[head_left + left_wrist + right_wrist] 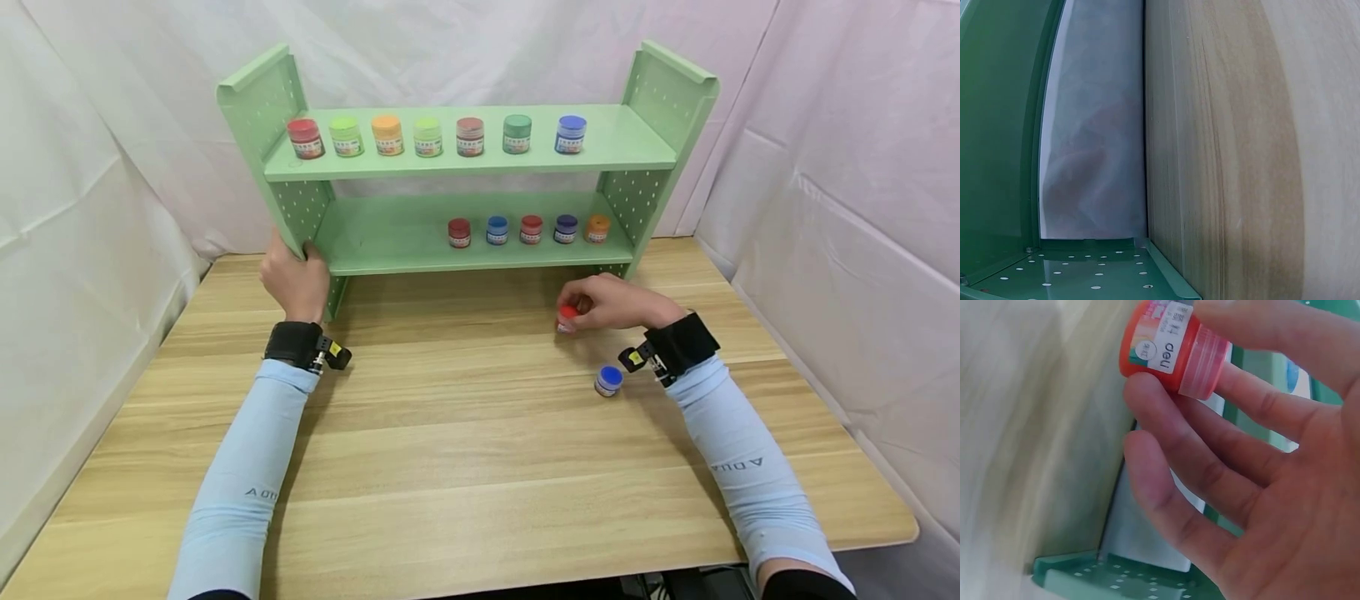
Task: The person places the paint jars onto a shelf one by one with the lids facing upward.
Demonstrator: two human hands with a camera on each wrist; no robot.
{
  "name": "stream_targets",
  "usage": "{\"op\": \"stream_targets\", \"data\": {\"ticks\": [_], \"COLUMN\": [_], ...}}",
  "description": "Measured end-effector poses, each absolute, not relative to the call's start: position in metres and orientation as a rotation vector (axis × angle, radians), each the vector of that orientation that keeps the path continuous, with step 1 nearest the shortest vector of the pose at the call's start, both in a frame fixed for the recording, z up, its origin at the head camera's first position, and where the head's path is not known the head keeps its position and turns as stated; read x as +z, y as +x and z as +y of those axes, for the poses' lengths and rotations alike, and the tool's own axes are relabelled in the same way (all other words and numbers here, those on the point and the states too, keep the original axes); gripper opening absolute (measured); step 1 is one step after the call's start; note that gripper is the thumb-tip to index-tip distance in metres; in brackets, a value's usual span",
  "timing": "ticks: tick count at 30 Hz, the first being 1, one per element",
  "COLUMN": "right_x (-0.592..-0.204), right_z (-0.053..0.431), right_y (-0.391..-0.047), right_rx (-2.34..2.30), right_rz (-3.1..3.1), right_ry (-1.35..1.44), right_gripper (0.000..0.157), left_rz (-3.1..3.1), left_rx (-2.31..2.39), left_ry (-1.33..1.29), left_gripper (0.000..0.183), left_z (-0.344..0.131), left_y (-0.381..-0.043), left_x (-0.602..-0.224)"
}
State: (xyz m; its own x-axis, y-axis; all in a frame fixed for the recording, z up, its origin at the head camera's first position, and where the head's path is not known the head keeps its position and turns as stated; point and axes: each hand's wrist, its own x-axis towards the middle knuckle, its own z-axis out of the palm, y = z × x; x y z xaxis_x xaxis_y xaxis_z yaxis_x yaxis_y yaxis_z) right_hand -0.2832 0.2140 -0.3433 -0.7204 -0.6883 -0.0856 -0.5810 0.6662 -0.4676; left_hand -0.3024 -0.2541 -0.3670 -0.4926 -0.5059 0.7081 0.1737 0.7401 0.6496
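Observation:
My right hand point(611, 302) pinches a small red paint jar point(1154, 347) between thumb and fingers, low over the table in front of the shelf's right end. In the right wrist view the jar lies tilted, its label reading "deli", with the little finger off it. At the left, my left hand point(296, 279) grips the edge of the side panel of a green two-tier shelf point(390, 221), thumb toward the inner side. The left wrist view shows the shelf's underside and perforated panel, not the fingers. Below my right hand, a blue-lidded paint jar point(608, 381) stands on the table.
Several paint jars, including a green one point(517, 134), line the upper tier. More jars, such as an orange one point(597, 228), stand toward the right of the lower tier. White cloth point(847, 217) hangs around the wooden table point(450, 467).

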Motion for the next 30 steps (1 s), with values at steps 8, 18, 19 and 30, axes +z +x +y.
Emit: {"op": "stream_targets", "data": {"ticks": [8, 18, 19, 30], "right_x": [-0.325, -0.299, -0.298, -0.275], "right_z": [0.194, 0.134, 0.126, 0.055], "right_y": [-0.279, -0.285, -0.285, -0.296], "right_rx": [-0.558, -0.438, -0.457, -0.565], "right_rz": [2.618, 2.593, 2.584, 2.697], "right_ry": [-1.093, -1.289, -1.34, -1.47], "right_gripper": [0.015, 0.017, 0.016, 0.04], "left_rz": [-1.908, -1.904, -1.905, -1.927], "left_rx": [-0.843, -0.833, -0.83, -0.845], "left_ry": [0.256, 0.261, 0.264, 0.26], "left_gripper": [0.027, 0.025, 0.025, 0.025], "left_z": [-0.258, -0.261, -0.261, -0.256], "left_y": [-0.298, -0.299, -0.299, -0.303], "left_x": [-0.368, -0.366, -0.366, -0.369]}}
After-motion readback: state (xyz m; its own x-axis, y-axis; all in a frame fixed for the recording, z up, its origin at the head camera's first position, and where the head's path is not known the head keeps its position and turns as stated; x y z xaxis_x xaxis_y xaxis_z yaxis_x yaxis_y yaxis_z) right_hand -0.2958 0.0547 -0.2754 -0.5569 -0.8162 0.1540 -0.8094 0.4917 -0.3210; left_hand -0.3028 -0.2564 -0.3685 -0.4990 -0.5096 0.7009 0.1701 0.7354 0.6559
